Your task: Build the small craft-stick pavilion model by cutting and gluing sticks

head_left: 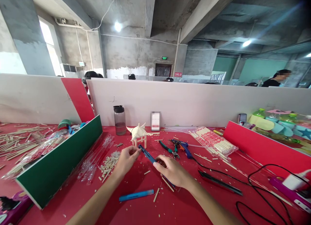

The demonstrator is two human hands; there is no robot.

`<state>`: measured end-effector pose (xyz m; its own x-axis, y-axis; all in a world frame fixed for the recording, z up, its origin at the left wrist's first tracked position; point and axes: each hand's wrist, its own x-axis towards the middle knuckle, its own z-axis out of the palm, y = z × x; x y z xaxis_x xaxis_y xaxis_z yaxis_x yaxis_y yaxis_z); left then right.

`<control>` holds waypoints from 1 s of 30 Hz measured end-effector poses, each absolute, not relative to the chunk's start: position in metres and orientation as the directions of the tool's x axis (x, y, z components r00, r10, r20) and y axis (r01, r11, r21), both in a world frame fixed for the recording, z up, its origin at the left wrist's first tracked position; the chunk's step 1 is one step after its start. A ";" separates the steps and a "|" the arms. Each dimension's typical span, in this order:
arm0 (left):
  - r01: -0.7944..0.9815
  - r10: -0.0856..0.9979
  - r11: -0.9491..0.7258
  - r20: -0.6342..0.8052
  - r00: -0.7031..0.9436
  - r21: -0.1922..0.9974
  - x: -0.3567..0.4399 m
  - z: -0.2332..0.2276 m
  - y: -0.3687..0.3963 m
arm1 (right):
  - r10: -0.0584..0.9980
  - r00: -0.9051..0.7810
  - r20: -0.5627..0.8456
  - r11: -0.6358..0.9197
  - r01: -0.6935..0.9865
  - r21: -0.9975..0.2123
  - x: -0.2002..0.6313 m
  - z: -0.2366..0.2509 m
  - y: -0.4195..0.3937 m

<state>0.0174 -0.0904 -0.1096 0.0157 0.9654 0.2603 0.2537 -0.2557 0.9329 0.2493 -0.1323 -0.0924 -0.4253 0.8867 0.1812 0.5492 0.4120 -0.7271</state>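
My right hand (170,169) is closed round a blue utility knife (147,154), which points up and to the left. My left hand (127,157) pinches at the far end of the knife; whether anything small is between those fingertips is hidden. Just behind the hands stands a small model pavilion (139,133) of pale wooden sticks, with a ridged, pointed roof on stick legs. A flat blue case (136,195) lies in front of the hands, with a cut stick (156,195) beside it. Short cut stick pieces (109,165) are heaped left of my left hand.
Green-handled pliers (170,149) and a blue glue gun (185,148) lie right of the pavilion. A black cable, a black-handled tool (220,183) and bagged sticks (213,140) are farther right. A bottle (119,121) and phone (155,121) stand behind. A green board (65,160) borders the left.
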 end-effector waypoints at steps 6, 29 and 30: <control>0.246 0.966 -0.258 0.254 0.049 0.934 0.017 -0.112 -0.091 | 0.878 -0.442 0.184 0.421 0.529 -0.737 0.250 -0.093 -0.131; 0.267 0.923 -0.383 0.377 0.075 0.885 0.015 -0.108 -0.095 | 0.878 -0.435 0.200 0.419 0.495 -0.762 0.253 -0.091 -0.128; 0.298 0.906 -0.422 0.413 0.094 0.856 0.013 -0.106 -0.097 | 0.877 -0.436 0.202 0.423 0.501 -0.755 0.255 -0.090 -0.127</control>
<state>0.0131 -0.0966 -0.1060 0.0943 0.9058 0.4130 0.2982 -0.4215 0.8564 0.2546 -0.1275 -0.0900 -0.4359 0.8771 0.2016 0.5013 0.4226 -0.7550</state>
